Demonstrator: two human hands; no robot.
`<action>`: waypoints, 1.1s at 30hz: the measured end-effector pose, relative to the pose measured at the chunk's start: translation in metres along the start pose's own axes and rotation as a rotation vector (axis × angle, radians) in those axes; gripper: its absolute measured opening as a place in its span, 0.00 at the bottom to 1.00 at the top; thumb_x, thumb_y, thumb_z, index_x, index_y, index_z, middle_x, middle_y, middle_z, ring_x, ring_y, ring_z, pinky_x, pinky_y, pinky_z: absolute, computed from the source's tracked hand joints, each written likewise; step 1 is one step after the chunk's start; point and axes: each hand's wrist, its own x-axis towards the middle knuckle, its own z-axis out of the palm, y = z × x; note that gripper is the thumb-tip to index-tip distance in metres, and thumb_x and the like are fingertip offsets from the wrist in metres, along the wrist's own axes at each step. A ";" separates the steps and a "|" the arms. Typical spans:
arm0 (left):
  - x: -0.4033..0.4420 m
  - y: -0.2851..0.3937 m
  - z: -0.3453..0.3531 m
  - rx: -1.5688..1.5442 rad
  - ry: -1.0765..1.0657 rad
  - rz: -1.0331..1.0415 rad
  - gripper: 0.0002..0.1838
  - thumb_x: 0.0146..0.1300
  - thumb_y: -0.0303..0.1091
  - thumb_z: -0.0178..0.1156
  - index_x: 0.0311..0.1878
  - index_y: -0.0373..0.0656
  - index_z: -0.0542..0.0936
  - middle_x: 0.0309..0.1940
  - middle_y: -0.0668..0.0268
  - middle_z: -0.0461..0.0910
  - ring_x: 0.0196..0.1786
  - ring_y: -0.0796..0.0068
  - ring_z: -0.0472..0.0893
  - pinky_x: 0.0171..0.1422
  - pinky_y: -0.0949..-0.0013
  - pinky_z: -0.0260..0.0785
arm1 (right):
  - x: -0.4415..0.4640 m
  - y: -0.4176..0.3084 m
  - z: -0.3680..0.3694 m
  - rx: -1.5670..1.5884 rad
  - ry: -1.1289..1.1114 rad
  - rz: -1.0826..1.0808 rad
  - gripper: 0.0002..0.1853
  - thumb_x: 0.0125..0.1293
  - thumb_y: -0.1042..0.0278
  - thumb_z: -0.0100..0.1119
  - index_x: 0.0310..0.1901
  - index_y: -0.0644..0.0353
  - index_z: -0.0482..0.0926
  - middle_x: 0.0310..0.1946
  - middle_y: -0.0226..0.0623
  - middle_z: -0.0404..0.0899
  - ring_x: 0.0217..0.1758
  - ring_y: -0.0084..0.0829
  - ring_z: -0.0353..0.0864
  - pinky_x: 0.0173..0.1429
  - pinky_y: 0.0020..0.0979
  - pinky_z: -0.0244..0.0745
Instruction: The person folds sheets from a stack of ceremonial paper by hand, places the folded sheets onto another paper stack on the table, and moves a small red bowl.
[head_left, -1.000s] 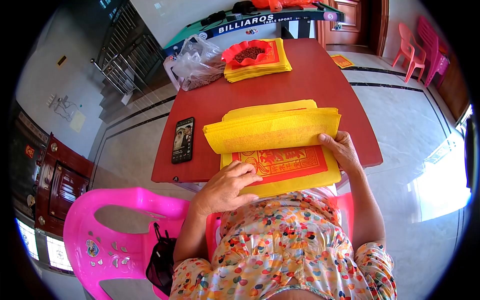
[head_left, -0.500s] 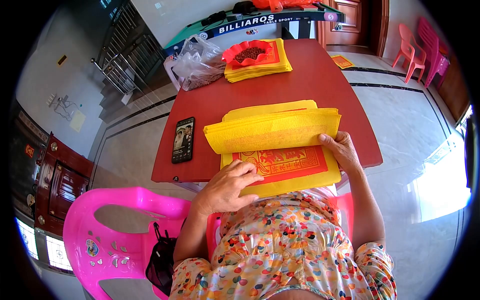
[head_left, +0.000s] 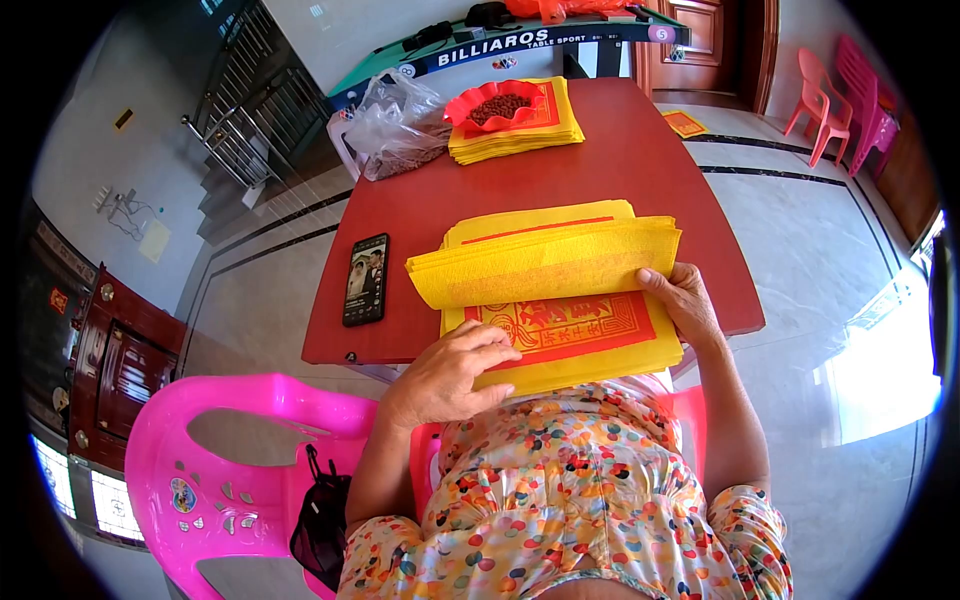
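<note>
Phone (head_left: 366, 280) on the red surface (head_left: 630, 165), plastic bag (head_left: 392, 125) at its far left
Pink chair (head_left: 265, 397) with a black bag (head_left: 322, 525); billiard table (head_left: 500, 47) beyond.

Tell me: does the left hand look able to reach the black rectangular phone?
Probably yes: the left hand touches the yellow rectangular paper sheets, and only bare red tabletop shows between it and the phone.

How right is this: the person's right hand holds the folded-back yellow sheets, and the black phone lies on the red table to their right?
Only the side is wrong: the head view shows the black phone left of the folded-back yellow sheets. The right hand holds them; the red table is correct.
</note>
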 end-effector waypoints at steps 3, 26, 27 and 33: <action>-0.001 0.001 -0.001 -0.027 0.061 0.013 0.19 0.50 0.33 0.65 0.46 0.37 0.79 0.47 0.54 0.75 0.49 0.58 0.77 0.53 0.64 0.70 | 0.000 0.000 0.000 0.006 0.002 -0.005 0.20 0.59 0.53 0.62 0.40 0.65 0.81 0.30 0.33 0.82 0.29 0.18 0.80 0.34 0.23 0.77; -0.003 -0.004 -0.015 -0.045 0.680 -0.134 0.03 0.57 0.23 0.61 0.32 0.32 0.78 0.24 0.62 0.76 0.23 0.77 0.75 0.24 0.76 0.64 | 0.004 0.010 -0.014 0.119 -0.018 0.024 0.33 0.65 0.38 0.45 0.47 0.69 0.75 0.39 0.44 0.80 0.39 0.28 0.81 0.44 0.29 0.78; -0.002 -0.004 -0.014 -0.045 0.680 -0.134 0.03 0.57 0.23 0.61 0.32 0.32 0.78 0.24 0.62 0.76 0.23 0.77 0.75 0.24 0.76 0.64 | 0.004 0.010 -0.012 0.119 -0.018 0.024 0.33 0.65 0.38 0.45 0.47 0.69 0.75 0.39 0.44 0.80 0.39 0.28 0.81 0.44 0.29 0.78; 0.001 -0.006 -0.010 -0.056 0.735 -0.148 0.03 0.57 0.23 0.60 0.33 0.32 0.78 0.24 0.64 0.76 0.23 0.82 0.73 0.22 0.78 0.60 | 0.002 0.018 -0.016 0.307 -0.096 -0.046 0.44 0.61 0.28 0.38 0.55 0.70 0.69 0.51 0.53 0.74 0.53 0.40 0.75 0.58 0.39 0.71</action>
